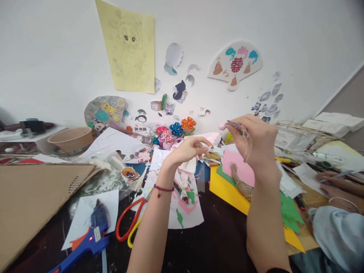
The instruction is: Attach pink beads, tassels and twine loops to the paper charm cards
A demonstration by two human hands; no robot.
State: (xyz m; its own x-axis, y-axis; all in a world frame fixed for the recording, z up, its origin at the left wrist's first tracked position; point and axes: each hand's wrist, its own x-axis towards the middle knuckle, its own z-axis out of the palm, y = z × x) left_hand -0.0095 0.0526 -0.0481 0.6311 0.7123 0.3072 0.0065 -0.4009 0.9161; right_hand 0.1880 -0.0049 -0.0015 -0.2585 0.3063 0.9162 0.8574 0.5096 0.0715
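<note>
My left hand (pixel 193 149) hangs over the middle of the table, wrist bent, fingers loosely curved and apart, with nothing plainly held. A dark red cord bracelet (pixel 164 188) circles that wrist. Higher and to the right, my right hand (pixel 256 138) is closed on a thin greyish flat piece (pixel 236 125); a pale cord hangs from it and a small pink bit shows at its far end. Its exact kind is unclear. Beneath my left hand lies a white sheet (pixel 170 220) with green and pink paper scraps. Pink paper (pixel 237 167) and a twine bundle (pixel 241 182) lie between my arms.
At the lower left, a blue glue gun (pixel 93 242) with a lit red light rests beside red-handled scissors (pixel 127 223). Brown cardboard (pixel 36 201) covers the left side. Bead flowers (pixel 176 131) stand against the wall. Another person's hand (pixel 338 182) is at the right.
</note>
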